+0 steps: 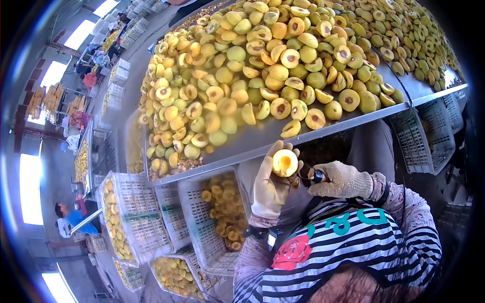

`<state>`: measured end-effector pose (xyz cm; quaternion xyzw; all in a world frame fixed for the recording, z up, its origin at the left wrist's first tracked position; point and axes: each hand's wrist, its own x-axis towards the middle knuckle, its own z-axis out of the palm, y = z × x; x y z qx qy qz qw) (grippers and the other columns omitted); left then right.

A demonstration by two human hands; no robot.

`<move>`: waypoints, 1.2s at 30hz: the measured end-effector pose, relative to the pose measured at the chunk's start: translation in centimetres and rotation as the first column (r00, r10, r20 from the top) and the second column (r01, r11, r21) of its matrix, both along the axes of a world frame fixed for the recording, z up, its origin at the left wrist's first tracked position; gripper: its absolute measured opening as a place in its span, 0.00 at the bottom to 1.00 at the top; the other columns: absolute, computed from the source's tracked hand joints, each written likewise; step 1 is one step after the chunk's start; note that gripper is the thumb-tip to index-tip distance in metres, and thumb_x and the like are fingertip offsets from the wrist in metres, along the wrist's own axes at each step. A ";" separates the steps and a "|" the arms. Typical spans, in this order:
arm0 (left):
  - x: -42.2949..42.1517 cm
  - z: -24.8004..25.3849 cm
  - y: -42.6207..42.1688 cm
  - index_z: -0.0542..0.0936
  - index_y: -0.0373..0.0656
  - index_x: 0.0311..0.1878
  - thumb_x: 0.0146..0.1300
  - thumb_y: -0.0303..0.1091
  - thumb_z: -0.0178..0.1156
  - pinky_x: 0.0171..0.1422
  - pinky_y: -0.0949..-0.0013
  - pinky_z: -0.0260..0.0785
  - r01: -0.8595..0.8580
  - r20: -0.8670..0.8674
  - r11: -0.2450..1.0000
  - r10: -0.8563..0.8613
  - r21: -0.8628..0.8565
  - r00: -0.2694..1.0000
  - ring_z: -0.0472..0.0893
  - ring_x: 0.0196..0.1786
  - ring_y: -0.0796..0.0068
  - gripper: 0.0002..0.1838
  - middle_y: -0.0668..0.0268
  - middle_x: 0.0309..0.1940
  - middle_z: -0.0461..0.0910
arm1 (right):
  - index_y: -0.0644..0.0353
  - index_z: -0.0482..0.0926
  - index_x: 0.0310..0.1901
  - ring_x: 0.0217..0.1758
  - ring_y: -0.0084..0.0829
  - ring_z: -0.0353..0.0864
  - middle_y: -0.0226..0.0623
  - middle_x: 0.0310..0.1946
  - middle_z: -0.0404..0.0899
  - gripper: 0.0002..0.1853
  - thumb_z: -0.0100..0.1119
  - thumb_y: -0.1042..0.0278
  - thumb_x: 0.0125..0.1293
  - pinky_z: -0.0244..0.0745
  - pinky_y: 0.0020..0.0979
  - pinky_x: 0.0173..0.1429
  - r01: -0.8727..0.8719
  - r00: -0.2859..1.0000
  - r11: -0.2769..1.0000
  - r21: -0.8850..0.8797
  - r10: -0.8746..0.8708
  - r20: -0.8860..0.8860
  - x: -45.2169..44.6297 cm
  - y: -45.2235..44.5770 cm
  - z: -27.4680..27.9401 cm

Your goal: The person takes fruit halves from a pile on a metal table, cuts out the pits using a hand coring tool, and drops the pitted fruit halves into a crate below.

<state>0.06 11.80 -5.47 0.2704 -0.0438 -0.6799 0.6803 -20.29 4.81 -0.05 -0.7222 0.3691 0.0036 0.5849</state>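
Observation:
My left hand (270, 187), in a pale glove, holds a yellow peach half (285, 163) with its cut face up. An orange hollow shows in that half where a stone would sit. Close beside it, my gloved right hand (341, 180) is wrapped round a pitting tool (317, 176) with a dark handle. The tool's thin metal end points toward the peach half; whether they touch, I cannot tell. In front of both hands, a heap of peach halves (316, 119), many with brown stones in them, covers much of the metal table (242, 146).
The table's raised metal edge (283, 146) runs just beyond my hands. A white crate (194, 197) of hollowed peach halves stands at my left, with more filled crates (146, 217) beyond. Other crates (411, 141) sit under the table's right end. A person in blue (83, 220) is far left.

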 end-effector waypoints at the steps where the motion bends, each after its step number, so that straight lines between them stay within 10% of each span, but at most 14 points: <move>1: 0.4 0.4 0.8 0.70 0.35 0.69 0.80 0.41 0.45 0.67 0.49 0.76 -0.033 0.071 0.999 0.033 -0.001 0.997 0.75 0.68 0.53 0.24 0.51 0.65 0.73 | 0.60 0.81 0.46 0.33 0.33 0.80 0.37 0.29 0.81 0.17 0.69 0.56 0.64 0.75 0.35 0.42 0.011 0.998 0.999 0.037 -0.013 0.056 0.4 0.0 -0.3; 5: 6.5 0.4 5.4 0.76 0.33 0.64 0.73 0.35 0.60 0.58 0.63 0.79 -0.128 0.798 0.990 0.122 -0.056 0.590 0.84 0.53 0.63 0.21 0.54 0.53 0.83 | 0.61 0.80 0.46 0.30 0.28 0.78 0.35 0.28 0.80 0.16 0.69 0.58 0.64 0.74 0.31 0.39 -0.020 1.000 0.998 0.068 0.018 0.018 1.0 -0.5 -0.9; 6: 10.1 -0.7 6.4 0.82 0.34 0.55 0.67 0.28 0.66 0.52 0.70 0.78 -0.097 0.984 0.987 0.114 -0.128 -0.138 0.85 0.46 0.70 0.15 0.56 0.45 0.86 | 0.61 0.80 0.45 0.30 0.28 0.79 0.36 0.29 0.81 0.16 0.69 0.58 0.64 0.74 0.31 0.39 -0.013 1.000 0.996 0.084 0.014 -0.004 1.0 -0.5 -1.1; 8: 12.5 1.8 6.2 0.87 0.42 0.40 0.62 0.28 0.69 0.46 0.67 0.78 -0.513 0.999 0.858 0.041 -0.018 0.033 0.86 0.38 0.72 0.04 0.60 0.35 0.87 | 0.61 0.81 0.46 0.33 0.34 0.81 0.39 0.30 0.82 0.16 0.68 0.57 0.65 0.76 0.35 0.40 -0.033 0.999 0.998 0.054 0.033 0.004 1.2 -0.2 -2.1; 10: 15.1 3.0 2.5 0.87 0.35 0.37 0.67 0.36 0.65 0.35 0.73 0.72 -0.337 0.811 0.828 0.218 -0.449 -0.543 0.80 0.29 0.77 0.12 0.65 0.30 0.85 | 0.60 0.81 0.46 0.34 0.38 0.83 0.42 0.31 0.83 0.17 0.67 0.56 0.65 0.77 0.37 0.42 -0.069 0.995 0.997 -0.025 0.071 0.065 1.6 0.5 -3.5; 12: 18.2 1.0 -2.2 0.86 0.35 0.42 0.67 0.36 0.66 0.35 0.74 0.72 -0.245 0.777 0.887 0.177 -0.392 -0.604 0.79 0.28 0.77 0.12 0.63 0.30 0.84 | 0.59 0.81 0.48 0.39 0.46 0.85 0.45 0.34 0.85 0.22 0.66 0.47 0.66 0.79 0.40 0.46 -0.118 0.991 0.991 -0.069 0.122 0.061 2.1 1.1 -3.2; 15: 18.3 -1.2 -7.6 0.77 0.43 0.62 0.56 0.48 0.73 0.57 0.55 0.76 -0.400 0.718 0.896 -0.407 0.192 -0.564 0.84 0.52 0.50 0.33 0.54 0.48 0.86 | 0.58 0.81 0.49 0.38 0.44 0.85 0.44 0.34 0.85 0.23 0.64 0.44 0.67 0.79 0.39 0.48 -0.143 0.990 0.990 0.015 0.143 0.001 1.7 1.4 -1.9; 17: 16.9 -1.2 -9.0 0.66 0.43 0.72 0.50 0.50 0.77 0.61 0.55 0.75 -0.402 0.562 0.884 -0.463 0.238 -0.685 0.83 0.55 0.47 0.48 0.51 0.52 0.84 | 0.59 0.82 0.49 0.38 0.43 0.85 0.43 0.34 0.85 0.23 0.64 0.44 0.67 0.79 0.39 0.48 -0.103 0.995 0.994 0.029 0.103 0.001 1.1 1.2 -2.1; 21: 16.3 0.2 -7.9 0.70 0.37 0.66 0.50 0.42 0.77 0.60 0.55 0.75 -0.306 0.777 0.931 -0.341 0.200 -0.529 0.83 0.56 0.50 0.42 0.47 0.51 0.84 | 0.61 0.82 0.48 0.39 0.41 0.86 0.42 0.35 0.86 0.23 0.63 0.46 0.68 0.79 0.38 0.48 -0.056 0.995 0.998 0.005 0.055 0.085 -0.4 1.0 -3.4; 23: 15.6 -0.1 -5.6 0.72 0.36 0.65 0.53 0.30 0.68 0.62 0.54 0.77 -0.161 0.994 0.986 -0.015 0.033 0.112 0.81 0.60 0.51 0.33 0.50 0.59 0.80 | 0.61 0.81 0.48 0.38 0.40 0.85 0.42 0.34 0.86 0.23 0.62 0.46 0.69 0.79 0.37 0.48 -0.042 0.992 0.997 0.061 0.034 0.119 -0.5 0.6 -3.6; 26: 12.3 -0.4 -2.5 0.74 0.39 0.67 0.51 0.21 0.55 0.71 0.43 0.71 -0.041 0.371 0.961 0.145 -0.274 0.917 0.75 0.68 0.45 0.34 0.51 0.68 0.73 | 0.63 0.81 0.49 0.37 0.38 0.83 0.43 0.33 0.84 0.24 0.59 0.46 0.71 0.77 0.36 0.46 -0.072 0.984 0.991 0.112 0.052 0.170 0.1 -0.1 -4.7; 30: 3.8 0.2 -2.0 0.78 0.42 0.60 0.69 0.39 0.56 0.66 0.44 0.73 -0.159 0.030 0.983 0.162 -0.092 0.986 0.79 0.60 0.51 0.20 0.54 0.58 0.81 | 0.62 0.81 0.48 0.35 0.38 0.79 0.43 0.32 0.82 0.25 0.57 0.42 0.72 0.75 0.37 0.45 -0.069 0.958 0.980 0.189 0.012 0.286 1.4 -0.3 -2.8; 31: 1.2 0.5 -2.2 0.79 0.42 0.53 0.76 0.48 0.51 0.61 0.45 0.75 -0.227 0.320 0.973 0.229 -0.045 0.919 0.81 0.54 0.54 0.19 0.57 0.52 0.82 | 0.61 0.81 0.48 0.34 0.37 0.79 0.42 0.31 0.82 0.26 0.56 0.41 0.72 0.75 0.37 0.44 -0.037 0.966 0.972 0.232 -0.025 0.257 1.7 -0.3 -2.3; 36: -4.1 1.0 -3.6 0.75 0.40 0.52 0.78 0.48 0.48 0.59 0.49 0.77 -0.246 0.395 0.969 0.225 0.003 0.891 0.81 0.52 0.57 0.19 0.56 0.49 0.80 | 0.60 0.81 0.45 0.34 0.35 0.80 0.38 0.29 0.81 0.27 0.54 0.39 0.73 0.75 0.36 0.43 0.148 0.948 0.942 0.300 -0.221 0.228 1.2 -0.5 -2.9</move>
